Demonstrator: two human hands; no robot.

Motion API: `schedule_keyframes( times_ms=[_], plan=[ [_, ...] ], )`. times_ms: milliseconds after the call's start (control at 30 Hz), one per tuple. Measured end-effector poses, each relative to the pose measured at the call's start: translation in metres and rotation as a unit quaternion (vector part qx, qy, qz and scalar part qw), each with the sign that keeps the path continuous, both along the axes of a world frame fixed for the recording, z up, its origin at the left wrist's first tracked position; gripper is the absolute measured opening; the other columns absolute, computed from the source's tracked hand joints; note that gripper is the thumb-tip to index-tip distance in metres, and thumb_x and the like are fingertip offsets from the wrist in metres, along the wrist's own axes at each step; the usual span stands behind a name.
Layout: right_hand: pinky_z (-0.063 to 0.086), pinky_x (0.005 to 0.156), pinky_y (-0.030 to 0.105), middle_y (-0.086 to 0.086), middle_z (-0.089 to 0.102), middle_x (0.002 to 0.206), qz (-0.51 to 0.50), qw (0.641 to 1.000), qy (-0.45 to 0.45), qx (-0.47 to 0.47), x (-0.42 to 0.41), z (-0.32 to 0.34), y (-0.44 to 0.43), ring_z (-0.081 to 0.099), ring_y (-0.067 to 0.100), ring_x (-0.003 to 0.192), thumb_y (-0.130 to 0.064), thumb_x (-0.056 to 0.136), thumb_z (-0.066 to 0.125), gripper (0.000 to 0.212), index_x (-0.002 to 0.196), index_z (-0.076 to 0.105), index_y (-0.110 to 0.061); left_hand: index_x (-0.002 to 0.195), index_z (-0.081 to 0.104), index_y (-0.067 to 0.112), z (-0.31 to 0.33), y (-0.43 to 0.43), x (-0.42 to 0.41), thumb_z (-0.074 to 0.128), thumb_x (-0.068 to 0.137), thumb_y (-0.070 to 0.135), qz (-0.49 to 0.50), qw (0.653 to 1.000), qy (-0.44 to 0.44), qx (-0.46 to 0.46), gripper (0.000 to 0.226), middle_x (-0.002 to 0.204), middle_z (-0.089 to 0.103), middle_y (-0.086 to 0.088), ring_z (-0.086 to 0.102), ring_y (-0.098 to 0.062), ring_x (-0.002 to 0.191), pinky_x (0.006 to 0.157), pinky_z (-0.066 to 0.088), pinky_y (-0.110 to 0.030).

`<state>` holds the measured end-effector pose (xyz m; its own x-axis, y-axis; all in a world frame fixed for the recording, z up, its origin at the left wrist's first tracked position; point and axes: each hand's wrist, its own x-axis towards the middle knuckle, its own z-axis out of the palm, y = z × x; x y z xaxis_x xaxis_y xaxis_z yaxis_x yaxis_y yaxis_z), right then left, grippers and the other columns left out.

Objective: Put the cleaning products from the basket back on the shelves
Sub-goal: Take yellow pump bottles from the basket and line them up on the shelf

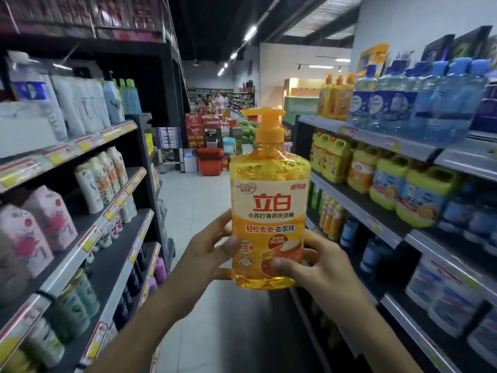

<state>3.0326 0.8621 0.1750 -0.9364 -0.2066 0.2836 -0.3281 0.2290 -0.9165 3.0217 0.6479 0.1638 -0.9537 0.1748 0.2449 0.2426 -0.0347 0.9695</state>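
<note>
An orange pump bottle of dish soap [269, 195] with a white and orange label stands upright in the middle of the head view, held up in the aisle. My left hand [208, 250] grips its lower left side, thumb on the label. My right hand [314, 265] grips its lower right side, thumb across the front near the base. On the right shelves [382, 211] stand similar orange bottles [336, 96], blue bottles [419, 103] and yellow-green jugs [427, 196]. No basket is beside my hands.
Left shelves [88, 238] carry shampoo bottles and refill pouches behind price tags. The tiled aisle floor [193, 200] runs ahead to stacked red baskets [209, 161], boxed goods and watermelons. People stand far down the store.
</note>
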Motion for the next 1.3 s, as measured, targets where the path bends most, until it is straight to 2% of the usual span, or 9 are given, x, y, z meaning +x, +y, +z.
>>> schedule_keyframes(
  times_ms=[100, 300, 467, 733, 900, 1000, 1100, 1167, 1300],
  plan=[
    [0.061, 0.084, 0.031, -0.018, 0.074, 0.106, 0.002, 1.0, -0.008, 0.013, -0.053, 0.003, -0.012, 0.069, 0.004, 0.103, -0.037, 0.069, 0.083, 0.044, 0.111, 0.07, -0.032, 0.139, 0.052, 0.038, 0.002, -0.013, -0.049, 0.066, 0.077, 0.057, 0.004, 1.0, 0.003, -0.001, 0.066, 0.128, 0.064, -0.004, 0.066, -0.029, 0.116, 0.084, 0.056, -0.062],
    [0.061, 0.085, 0.036, -0.021, 0.073, 0.108, -0.003, 0.999, -0.014, 0.046, -0.166, 0.003, -0.052, 0.068, 0.003, 0.103, -0.034, 0.069, 0.089, 0.052, 0.115, 0.065, -0.036, 0.136, 0.054, 0.042, 0.002, -0.055, -0.149, 0.076, 0.063, 0.071, 0.021, 1.0, 0.002, 0.007, 0.081, 0.126, 0.067, 0.0, 0.067, -0.026, 0.115, 0.084, 0.057, -0.06],
    [0.061, 0.084, 0.04, -0.016, 0.071, 0.112, 0.002, 1.0, -0.003, 0.029, -0.266, 0.001, -0.102, 0.068, 0.009, 0.103, -0.029, 0.067, 0.092, 0.058, 0.116, 0.061, -0.035, 0.128, 0.048, 0.059, 0.001, -0.105, -0.243, 0.076, 0.059, 0.073, 0.036, 0.999, 0.026, 0.014, 0.075, 0.122, 0.067, 0.004, 0.068, -0.023, 0.112, 0.084, 0.058, -0.057],
    [0.062, 0.084, 0.042, -0.009, 0.071, 0.117, -0.038, 0.999, -0.008, -0.007, -0.401, 0.014, -0.149, 0.068, 0.016, 0.107, -0.041, 0.057, 0.095, 0.07, 0.118, 0.062, -0.033, 0.125, 0.052, 0.058, 0.021, -0.157, -0.4, 0.085, 0.056, 0.061, -0.028, 0.999, 0.012, 0.014, 0.077, 0.12, 0.067, 0.009, 0.069, -0.022, 0.11, 0.084, 0.059, -0.053],
    [0.06, 0.087, 0.037, -0.013, 0.071, 0.116, -0.086, 0.996, -0.01, 0.009, -0.465, 0.018, -0.141, 0.068, 0.01, 0.108, -0.047, 0.053, 0.09, 0.075, 0.12, 0.059, -0.034, 0.119, 0.05, 0.065, 0.021, -0.144, -0.491, 0.081, 0.058, 0.053, -0.067, 0.998, 0.003, 0.001, 0.07, 0.115, 0.068, 0.016, 0.07, -0.016, 0.108, 0.08, 0.062, -0.044],
    [0.059, 0.084, 0.03, -0.016, 0.072, 0.113, -0.125, 0.992, -0.004, 0.015, -0.508, 0.017, -0.13, 0.068, 0.007, 0.104, -0.037, 0.058, 0.092, 0.069, 0.119, 0.06, -0.033, 0.127, 0.049, 0.059, 0.019, -0.129, -0.55, 0.082, 0.059, 0.05, -0.099, 0.995, 0.004, 0.006, 0.076, 0.116, 0.069, 0.013, 0.07, -0.018, 0.108, 0.082, 0.061, -0.047],
    [0.061, 0.084, 0.035, -0.014, 0.073, 0.112, -0.15, 0.988, -0.016, 0.007, -0.554, 0.014, -0.113, 0.07, 0.01, 0.103, -0.028, 0.063, 0.094, 0.064, 0.118, 0.061, -0.033, 0.123, 0.052, 0.061, 0.017, -0.108, -0.61, 0.083, 0.062, 0.047, -0.128, 0.992, 0.005, 0.005, 0.069, 0.114, 0.069, 0.014, 0.07, -0.019, 0.107, 0.082, 0.06, -0.049],
    [0.06, 0.086, 0.041, -0.012, 0.074, 0.112, -0.166, 0.986, -0.02, -0.008, -0.587, 0.011, -0.097, 0.07, 0.014, 0.104, -0.035, 0.06, 0.094, 0.067, 0.118, 0.061, -0.035, 0.116, 0.054, 0.066, 0.017, -0.088, -0.649, 0.082, 0.067, 0.043, -0.14, 0.99, 0.004, 0.005, 0.061, 0.112, 0.069, 0.016, 0.071, -0.016, 0.106, 0.081, 0.061, -0.048],
    [0.057, 0.092, 0.046, -0.01, 0.075, 0.112, -0.196, 0.98, -0.026, -0.03, -0.647, 0.011, -0.059, 0.071, 0.014, 0.105, -0.035, 0.059, 0.094, 0.068, 0.119, 0.062, -0.032, 0.126, 0.051, 0.06, 0.022, -0.045, -0.721, 0.078, 0.07, 0.037, -0.166, 0.986, 0.006, -0.004, 0.066, 0.122, 0.065, 0.005, 0.071, -0.019, 0.106, 0.081, 0.061, -0.048]
  ],
)
